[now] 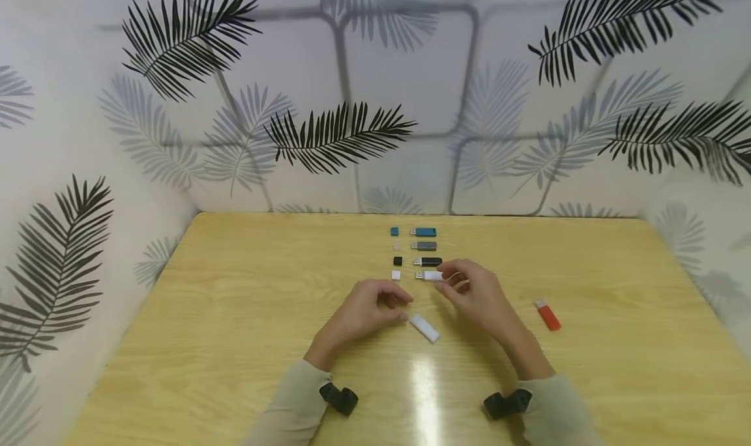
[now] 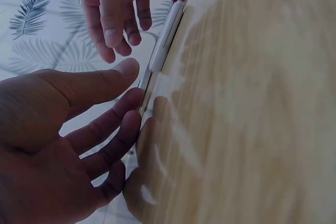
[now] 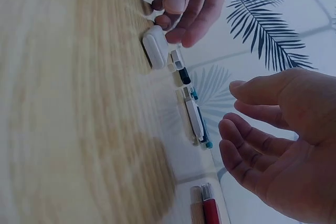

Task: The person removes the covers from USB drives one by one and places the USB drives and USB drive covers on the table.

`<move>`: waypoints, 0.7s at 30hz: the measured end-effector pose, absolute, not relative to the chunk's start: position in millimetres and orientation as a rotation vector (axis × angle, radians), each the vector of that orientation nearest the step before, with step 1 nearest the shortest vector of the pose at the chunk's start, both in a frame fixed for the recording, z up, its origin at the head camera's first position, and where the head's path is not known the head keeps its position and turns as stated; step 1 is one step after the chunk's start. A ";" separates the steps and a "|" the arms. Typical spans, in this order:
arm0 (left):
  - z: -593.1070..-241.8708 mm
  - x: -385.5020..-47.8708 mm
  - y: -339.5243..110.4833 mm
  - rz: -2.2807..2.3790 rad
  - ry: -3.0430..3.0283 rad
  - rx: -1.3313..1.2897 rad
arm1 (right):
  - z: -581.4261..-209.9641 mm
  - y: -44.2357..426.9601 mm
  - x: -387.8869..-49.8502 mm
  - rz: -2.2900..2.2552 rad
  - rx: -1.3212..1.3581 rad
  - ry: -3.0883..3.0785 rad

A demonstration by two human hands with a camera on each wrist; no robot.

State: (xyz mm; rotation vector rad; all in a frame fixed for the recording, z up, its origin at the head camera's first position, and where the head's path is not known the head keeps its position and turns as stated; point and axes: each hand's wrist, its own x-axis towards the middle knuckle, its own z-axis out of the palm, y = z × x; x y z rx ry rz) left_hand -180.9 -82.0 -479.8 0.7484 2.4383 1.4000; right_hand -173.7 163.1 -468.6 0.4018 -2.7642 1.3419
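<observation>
A column of USB sticks lies at the table's middle: blue [image 1: 424, 232], grey [image 1: 425, 246], black [image 1: 428, 261] and white [image 1: 433, 276]. Left of each lies its small cap, among them a black cap [image 1: 397, 261] and a white cap [image 1: 396, 275]. My right hand [image 1: 478, 296] is by the white stick's right end, fingers loosely bent; in the right wrist view that hand [image 3: 278, 140] holds nothing. My left hand [image 1: 366, 309], fingers relaxed and empty, is left of another white stick [image 1: 424, 328], which lies slanted nearer me.
A red USB stick [image 1: 548, 315] lies on the wooden table [image 1: 235, 315] to the right of my right hand. Behind the table's far edge stands a leaf-patterned backdrop [image 1: 405, 74]. Black wrist cameras sit on both sleeves.
</observation>
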 end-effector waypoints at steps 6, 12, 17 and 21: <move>-475.5 -175.6 -68.4 1.212 2.545 0.784 | -466.3 165.6 -167.0 1.348 0.435 -2.754; -476.2 -169.0 -59.9 1.039 2.620 0.796 | -467.2 165.7 -160.5 1.370 0.470 -2.745; -478.4 -166.8 -59.5 1.035 2.634 0.813 | -467.4 165.9 -156.3 1.345 0.516 -2.734; -477.8 -167.1 -59.9 1.047 2.632 0.815 | -466.8 166.4 -153.2 1.328 0.546 -2.719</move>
